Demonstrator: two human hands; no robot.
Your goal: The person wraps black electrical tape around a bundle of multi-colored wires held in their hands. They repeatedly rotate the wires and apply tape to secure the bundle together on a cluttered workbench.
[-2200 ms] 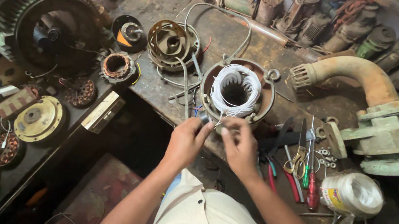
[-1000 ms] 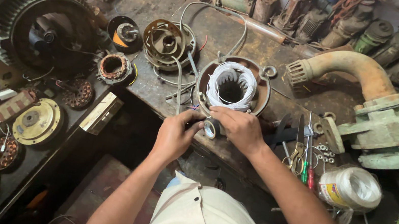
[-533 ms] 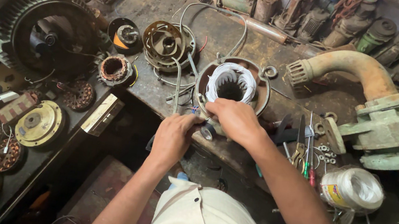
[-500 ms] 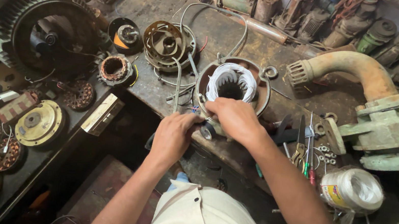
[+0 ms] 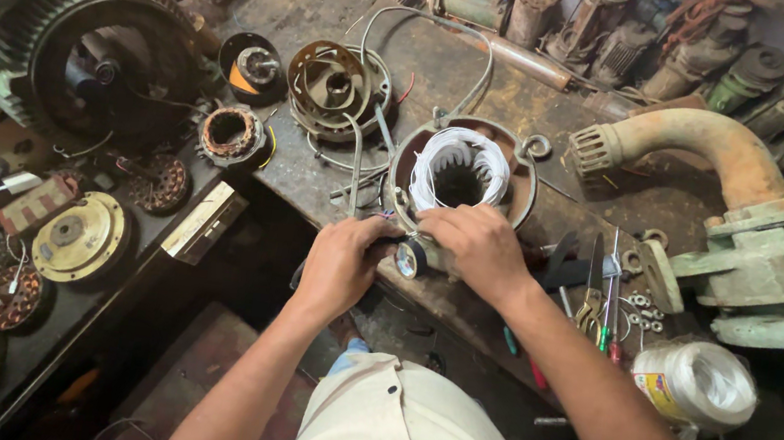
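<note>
Both hands, left hand (image 5: 338, 265) and right hand (image 5: 477, 249), pinch a tape roll (image 5: 409, 258) just below the stator (image 5: 462, 174); the tape seems light and sticky, best gripped by its rim.

Two hands, left (image 5: 338, 265) and right (image 5: 477, 246), work at one stator (image 5: 460, 172) wound with white binding, with one small tape roll (image 5: 409, 258) between them. One spool of white cord (image 5: 698, 384) and one rusty curved pipe (image 5: 700, 145) sit on the worktop (image 5: 340, 1).

stator (image 5: 461, 174) ahead, tools (image 5: 594, 297) right, bench edge clear
</note>
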